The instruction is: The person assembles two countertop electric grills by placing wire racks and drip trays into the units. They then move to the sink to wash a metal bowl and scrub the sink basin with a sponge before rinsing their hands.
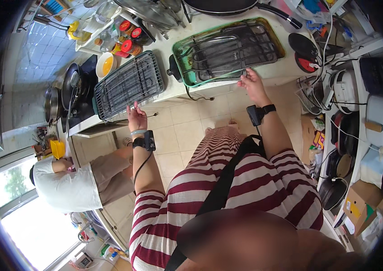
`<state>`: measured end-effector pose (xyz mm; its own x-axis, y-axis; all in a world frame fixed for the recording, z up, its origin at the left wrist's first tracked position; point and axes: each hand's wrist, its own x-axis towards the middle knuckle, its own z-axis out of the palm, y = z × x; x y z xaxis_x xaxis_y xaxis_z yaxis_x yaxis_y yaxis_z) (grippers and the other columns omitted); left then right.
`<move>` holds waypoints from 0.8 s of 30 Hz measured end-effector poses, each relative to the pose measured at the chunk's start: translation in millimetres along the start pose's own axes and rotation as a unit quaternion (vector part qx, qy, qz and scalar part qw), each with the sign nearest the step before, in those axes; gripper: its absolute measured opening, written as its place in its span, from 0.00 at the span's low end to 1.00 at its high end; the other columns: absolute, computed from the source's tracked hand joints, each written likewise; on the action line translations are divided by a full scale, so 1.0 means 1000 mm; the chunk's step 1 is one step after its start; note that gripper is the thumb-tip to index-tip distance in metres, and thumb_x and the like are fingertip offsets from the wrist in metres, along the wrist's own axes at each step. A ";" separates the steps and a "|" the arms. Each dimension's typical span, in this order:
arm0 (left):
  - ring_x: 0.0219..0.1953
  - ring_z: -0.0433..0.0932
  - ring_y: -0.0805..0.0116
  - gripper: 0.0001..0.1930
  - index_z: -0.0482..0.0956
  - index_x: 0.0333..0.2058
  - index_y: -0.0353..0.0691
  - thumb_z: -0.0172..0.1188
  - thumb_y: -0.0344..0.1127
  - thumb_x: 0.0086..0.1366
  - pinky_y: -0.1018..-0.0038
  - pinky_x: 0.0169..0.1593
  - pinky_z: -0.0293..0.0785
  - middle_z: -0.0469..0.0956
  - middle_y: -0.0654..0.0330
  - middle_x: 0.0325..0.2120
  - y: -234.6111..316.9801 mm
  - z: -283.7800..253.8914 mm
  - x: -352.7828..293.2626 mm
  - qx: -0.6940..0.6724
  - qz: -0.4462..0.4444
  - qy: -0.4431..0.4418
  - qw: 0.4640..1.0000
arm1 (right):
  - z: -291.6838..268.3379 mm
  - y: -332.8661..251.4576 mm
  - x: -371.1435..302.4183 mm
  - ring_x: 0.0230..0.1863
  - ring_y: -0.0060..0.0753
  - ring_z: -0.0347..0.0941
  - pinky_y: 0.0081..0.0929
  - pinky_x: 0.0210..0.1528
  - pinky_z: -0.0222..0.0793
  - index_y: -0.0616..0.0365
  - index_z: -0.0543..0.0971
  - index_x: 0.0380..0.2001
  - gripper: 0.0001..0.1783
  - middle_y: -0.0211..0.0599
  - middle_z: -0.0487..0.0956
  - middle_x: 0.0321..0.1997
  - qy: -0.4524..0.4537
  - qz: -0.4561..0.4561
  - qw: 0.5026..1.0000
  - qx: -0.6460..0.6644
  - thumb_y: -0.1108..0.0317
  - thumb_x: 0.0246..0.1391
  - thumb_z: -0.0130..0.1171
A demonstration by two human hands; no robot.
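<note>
On the counter lie two electric grills. The right one (234,50) has a stained green tray, a dark plate, bent bars over it and a black control knob (174,72) at its left end. Close to its front rim is my right hand (252,86), fingers apart and nothing seen in them; whether the fingertips touch the rim I cannot tell. A wire rack covers the left grill (130,83). My left hand (137,119) is just in front of that grill, palm up, with some fingers stretched and some curled, holding nothing visible.
Behind the grills are red-lidded jars (131,47), a bowl with yellow contents (107,65) and a large black frying pan (227,6). A person in a white shirt (67,185) bends at the left. Shelves with appliances (347,90) line the right. Cords hang below the counter.
</note>
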<state>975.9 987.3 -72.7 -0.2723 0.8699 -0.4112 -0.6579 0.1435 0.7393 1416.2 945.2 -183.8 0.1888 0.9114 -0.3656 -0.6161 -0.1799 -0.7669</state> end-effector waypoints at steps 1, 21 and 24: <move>0.27 0.70 0.72 0.19 0.57 0.51 0.51 0.44 0.27 0.61 0.79 0.29 0.71 0.66 0.53 0.48 0.002 0.006 -0.001 0.000 0.002 0.000 1.000 | -0.002 0.002 0.002 0.26 0.24 0.70 0.22 0.31 0.70 0.60 0.63 0.49 0.20 0.29 0.70 0.29 -0.034 0.001 0.999 0.012 0.73 0.52 0.50; 0.22 0.65 0.69 0.11 0.65 0.30 0.36 0.56 0.35 0.56 0.74 0.26 0.64 0.67 0.58 0.22 -0.057 0.007 -0.047 0.557 0.424 0.107 0.707 | 0.020 0.006 -0.011 0.37 0.24 0.71 0.20 0.43 0.68 0.67 0.68 0.45 0.19 0.34 0.74 0.34 0.041 -0.119 0.985 0.115 0.81 0.47 0.51; 0.28 0.70 0.62 0.11 0.68 0.33 0.37 0.57 0.29 0.51 0.71 0.33 0.67 0.70 0.55 0.27 -0.072 0.065 -0.094 0.720 0.370 -0.159 0.564 | 0.001 0.016 -0.011 0.37 0.20 0.70 0.19 0.40 0.68 0.65 0.69 0.45 0.18 0.31 0.73 0.36 0.065 -0.110 0.986 0.107 0.81 0.47 0.51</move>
<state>1095.1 926.1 -52.7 0.1930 0.9508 0.2424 0.8700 -0.2801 0.4059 1403.5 933.2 -191.1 0.4237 0.8623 -0.2775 -0.6938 0.1120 -0.7114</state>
